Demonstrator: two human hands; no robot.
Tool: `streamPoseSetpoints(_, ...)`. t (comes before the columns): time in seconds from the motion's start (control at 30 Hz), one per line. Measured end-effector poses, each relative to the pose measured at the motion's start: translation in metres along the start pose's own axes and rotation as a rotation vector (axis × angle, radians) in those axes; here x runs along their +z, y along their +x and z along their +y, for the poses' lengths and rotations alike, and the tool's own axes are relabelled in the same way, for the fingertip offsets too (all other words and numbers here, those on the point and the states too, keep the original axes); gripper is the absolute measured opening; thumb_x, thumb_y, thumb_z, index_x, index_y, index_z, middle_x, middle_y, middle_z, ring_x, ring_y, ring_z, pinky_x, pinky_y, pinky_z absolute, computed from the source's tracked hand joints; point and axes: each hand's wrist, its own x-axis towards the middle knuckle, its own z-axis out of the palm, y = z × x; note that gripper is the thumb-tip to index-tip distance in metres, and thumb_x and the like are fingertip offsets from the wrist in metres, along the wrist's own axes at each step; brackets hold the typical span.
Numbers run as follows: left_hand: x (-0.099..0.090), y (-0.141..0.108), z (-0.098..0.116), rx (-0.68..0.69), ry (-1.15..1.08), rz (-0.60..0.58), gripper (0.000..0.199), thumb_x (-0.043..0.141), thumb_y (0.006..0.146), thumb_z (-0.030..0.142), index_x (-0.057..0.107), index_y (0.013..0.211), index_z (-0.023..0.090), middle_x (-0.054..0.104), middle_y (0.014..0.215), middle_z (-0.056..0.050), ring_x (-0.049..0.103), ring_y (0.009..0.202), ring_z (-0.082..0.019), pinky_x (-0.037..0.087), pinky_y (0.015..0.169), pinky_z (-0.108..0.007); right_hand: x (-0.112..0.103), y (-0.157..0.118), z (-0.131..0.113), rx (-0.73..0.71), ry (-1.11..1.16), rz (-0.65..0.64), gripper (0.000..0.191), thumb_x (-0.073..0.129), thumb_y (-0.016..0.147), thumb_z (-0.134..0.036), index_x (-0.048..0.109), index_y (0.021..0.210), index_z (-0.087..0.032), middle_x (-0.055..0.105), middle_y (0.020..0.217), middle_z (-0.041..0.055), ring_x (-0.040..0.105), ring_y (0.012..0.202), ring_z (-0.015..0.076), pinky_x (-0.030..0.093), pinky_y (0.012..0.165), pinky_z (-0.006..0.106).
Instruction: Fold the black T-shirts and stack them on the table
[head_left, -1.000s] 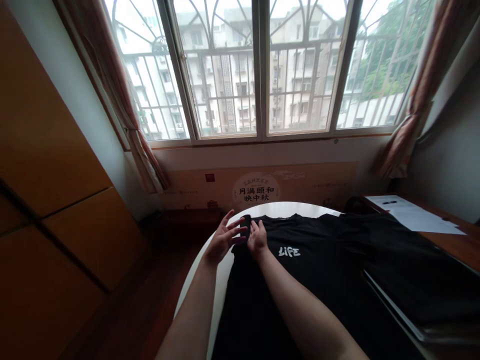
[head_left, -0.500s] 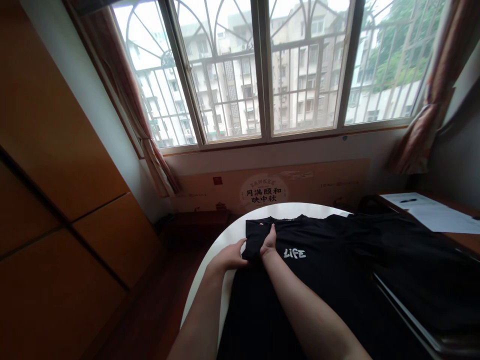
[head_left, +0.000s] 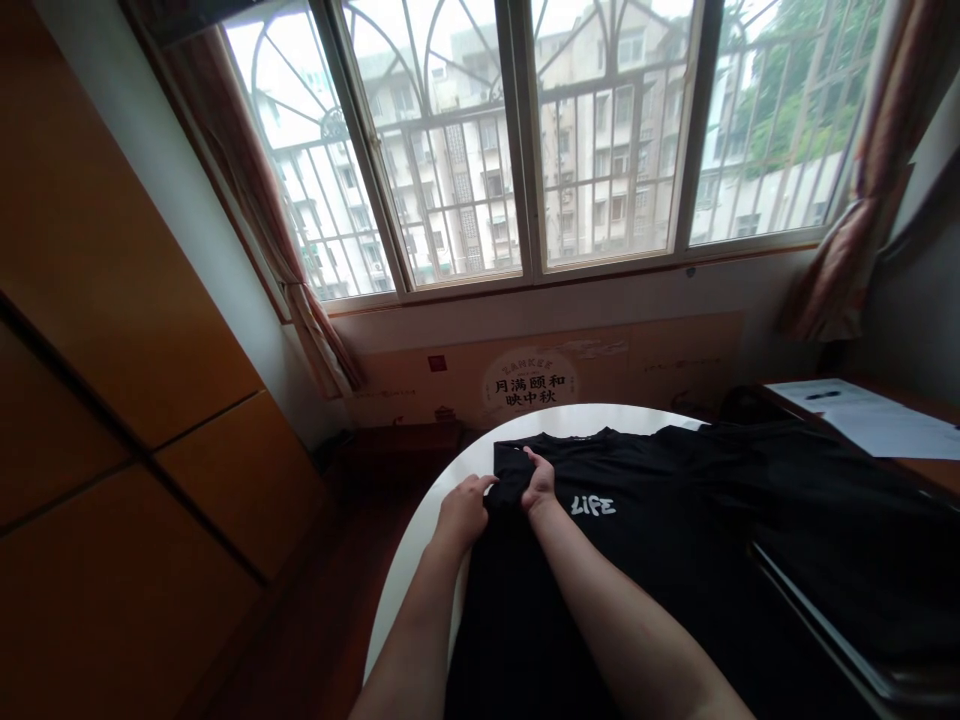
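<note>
A black T-shirt (head_left: 645, 540) with white "LIFE" lettering lies spread on a round white table (head_left: 420, 540). My left hand (head_left: 463, 508) grips the shirt's left edge near the folded-in sleeve at the table's left side. My right hand (head_left: 538, 480) presses and pinches the same folded sleeve just beside it, to the left of the lettering. Both hands are close together with the dark cloth bunched between them.
A wooden wardrobe (head_left: 112, 400) fills the left. A barred window (head_left: 525, 140) with curtains is ahead, with a printed cardboard panel (head_left: 540, 375) below it. At right a wooden desk (head_left: 922, 465) carries white paper (head_left: 877, 420) and a pen. A flat dark slab (head_left: 840, 630) lies at lower right.
My left hand went from open with spread fingers to closed on the shirt's left edge. My right hand shifted slightly on the folded sleeve. The view tilted a little.
</note>
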Motion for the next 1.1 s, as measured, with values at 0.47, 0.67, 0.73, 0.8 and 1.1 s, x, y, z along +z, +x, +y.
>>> streamPoseSetpoints(0.47,0.005,0.002,-0.001,0.174,-0.124,-0.207,0.059,0.061,0.070,0.015,0.072,0.126,0.028,0.074,0.122,-0.004,0.068,0.112,-0.027,0.050,0.098,-0.032,-0.011,0.025,-0.053,-0.510,-0.350,0.286,0.060,0.040,0.083,-0.025,0.050,0.140,-0.010,0.055,0.145,0.0155,0.052,0.132,0.0196,0.040,0.112,0.033)
streamPoseSetpoints(0.67,0.006,0.005,-0.008,0.058,-0.110,-0.119,0.040,0.047,0.088,0.021,0.077,0.113,0.025,0.078,0.109,-0.006,0.070,0.103,-0.025,0.050,0.090,-0.032,-0.006,0.012,-0.032,-0.431,-0.679,-0.032,0.031,0.056,0.075,-0.021,0.078,0.097,-0.019,0.078,0.091,0.0062,0.072,0.092,0.0259,0.051,0.100,0.044)
streamPoseSetpoints(0.73,0.008,0.005,-0.010,0.017,-0.078,-0.078,0.035,0.052,0.088,0.025,0.075,0.115,0.024,0.079,0.097,-0.007,0.071,0.094,-0.025,0.050,0.083,-0.031,-0.008,0.010,-0.024,-0.382,-0.774,-0.103,0.023,0.062,0.071,-0.017,0.079,0.085,-0.023,0.079,0.088,0.0054,0.072,0.094,0.0279,0.050,0.103,0.045)
streamPoseSetpoints(0.8,0.008,0.004,-0.011,-0.002,-0.055,-0.065,0.037,0.059,0.085,0.027,0.072,0.119,0.026,0.077,0.088,-0.004,0.071,0.085,-0.023,0.048,0.076,-0.029,-0.011,0.010,-0.019,-0.352,-0.848,-0.143,0.019,0.067,0.071,-0.014,0.078,0.083,-0.024,0.079,0.094,0.0062,0.070,0.103,0.0281,0.046,0.108,0.046)
streamPoseSetpoints(1.1,0.008,0.003,-0.011,0.007,-0.030,-0.094,0.051,0.069,0.080,0.044,0.069,0.128,0.027,0.077,0.094,-0.005,0.071,0.090,-0.026,0.047,0.075,-0.028,-0.015,0.012,-0.017,-0.359,-1.028,-0.167,0.019,0.070,0.081,-0.014,0.076,0.098,-0.018,0.074,0.118,0.0108,0.062,0.122,0.0272,0.036,0.116,0.050)
